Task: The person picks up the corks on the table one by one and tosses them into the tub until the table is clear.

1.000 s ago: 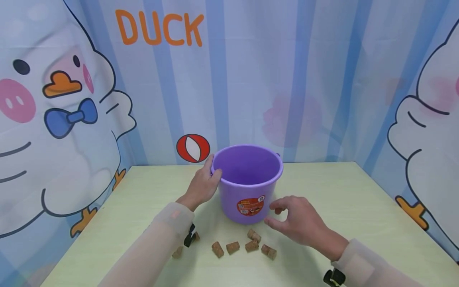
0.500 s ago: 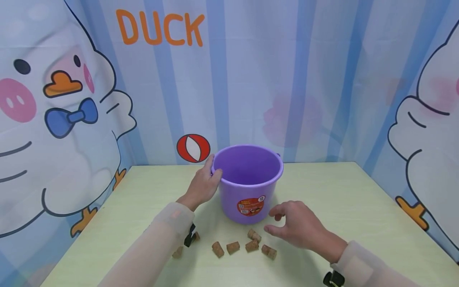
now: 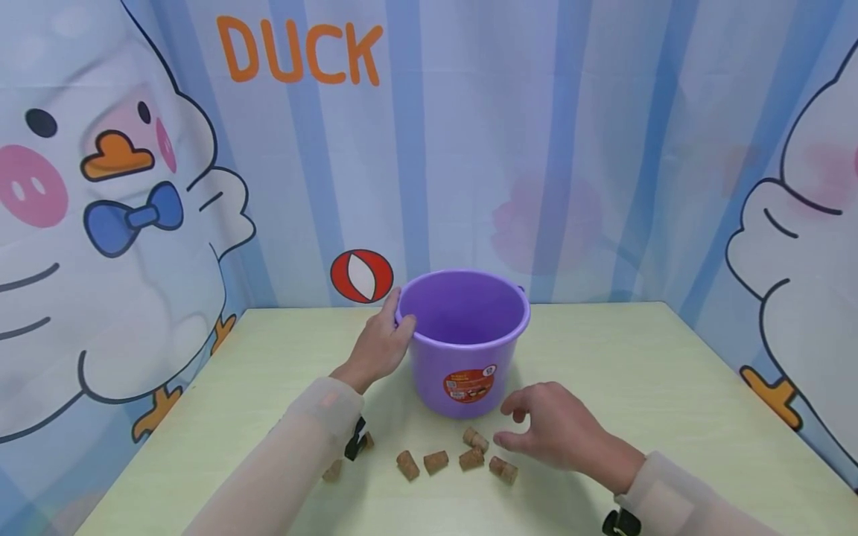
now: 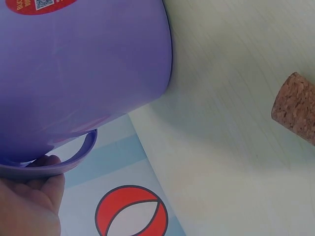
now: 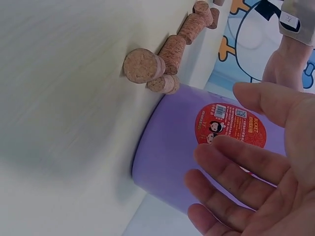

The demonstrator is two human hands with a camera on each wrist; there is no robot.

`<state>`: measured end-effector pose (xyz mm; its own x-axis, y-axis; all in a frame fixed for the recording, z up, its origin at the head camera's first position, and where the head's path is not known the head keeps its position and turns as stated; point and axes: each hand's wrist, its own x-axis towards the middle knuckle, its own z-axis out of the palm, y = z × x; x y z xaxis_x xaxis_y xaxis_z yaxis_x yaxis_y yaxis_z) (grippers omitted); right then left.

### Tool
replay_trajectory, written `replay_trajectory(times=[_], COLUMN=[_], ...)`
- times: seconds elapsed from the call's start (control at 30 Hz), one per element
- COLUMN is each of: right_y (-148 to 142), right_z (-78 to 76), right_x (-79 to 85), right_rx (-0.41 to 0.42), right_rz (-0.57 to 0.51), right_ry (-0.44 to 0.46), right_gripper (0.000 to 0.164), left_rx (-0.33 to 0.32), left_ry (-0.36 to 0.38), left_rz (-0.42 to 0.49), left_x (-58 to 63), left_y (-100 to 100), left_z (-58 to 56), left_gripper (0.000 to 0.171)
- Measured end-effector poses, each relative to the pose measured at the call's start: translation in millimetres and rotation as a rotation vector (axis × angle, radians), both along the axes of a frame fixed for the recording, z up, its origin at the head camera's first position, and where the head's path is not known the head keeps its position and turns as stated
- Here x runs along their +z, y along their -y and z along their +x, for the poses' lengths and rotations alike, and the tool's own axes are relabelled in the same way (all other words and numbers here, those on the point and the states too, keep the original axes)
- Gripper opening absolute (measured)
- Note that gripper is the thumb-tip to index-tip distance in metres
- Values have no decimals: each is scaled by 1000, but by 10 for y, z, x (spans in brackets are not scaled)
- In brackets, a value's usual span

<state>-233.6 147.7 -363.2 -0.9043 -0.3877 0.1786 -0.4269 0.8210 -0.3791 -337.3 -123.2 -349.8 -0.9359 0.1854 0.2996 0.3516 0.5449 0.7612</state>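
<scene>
A purple bucket (image 3: 462,372) with a red oval label stands upright on the table. My left hand (image 3: 378,346) grips its left rim, thumb on the near side; in the left wrist view that hand (image 4: 29,211) holds the rim beside a purple band. My right hand (image 3: 559,428) hovers to the right of the bucket, holding nothing, with thumb and fingers apart and loosely bent. Nearest to it lie a cork (image 3: 503,470) and another cork (image 3: 475,439). In the right wrist view, its fingers (image 5: 236,164) overlap the bucket, with a cork (image 5: 141,66) beyond them.
More corks lie in front of the bucket, among them a cork (image 3: 407,466) and a cork (image 3: 436,462). Another cork (image 3: 332,470) is partly behind the left sleeve (image 3: 295,447). A curtain (image 3: 469,149) printed with ducks hangs behind the pale table (image 3: 637,387).
My right hand has lowered slightly toward the front of the table, closer to the corks. The left hand and the bucket have stayed in place.
</scene>
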Motion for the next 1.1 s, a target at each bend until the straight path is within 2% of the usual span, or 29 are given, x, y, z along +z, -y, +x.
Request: replay_trajectory(times=[0.47,0.7,1.1], right_y=[30,33,38], right_z=[3,-2,11], right_x=[-69,-115,-168], right_rx=[35,75,83], right_rz=[-5,9,54], right_ry=[51,45,-3], right_gripper=[36,32,31], left_rx=[1,12,8], left_ry=[-4,0,-7], left_rz=[-6,-5,-6], left_x=[-8,-6,-10], left_y=[2,-3,-2], left_z=[-10,-16,-13], left_gripper=[71,69,70])
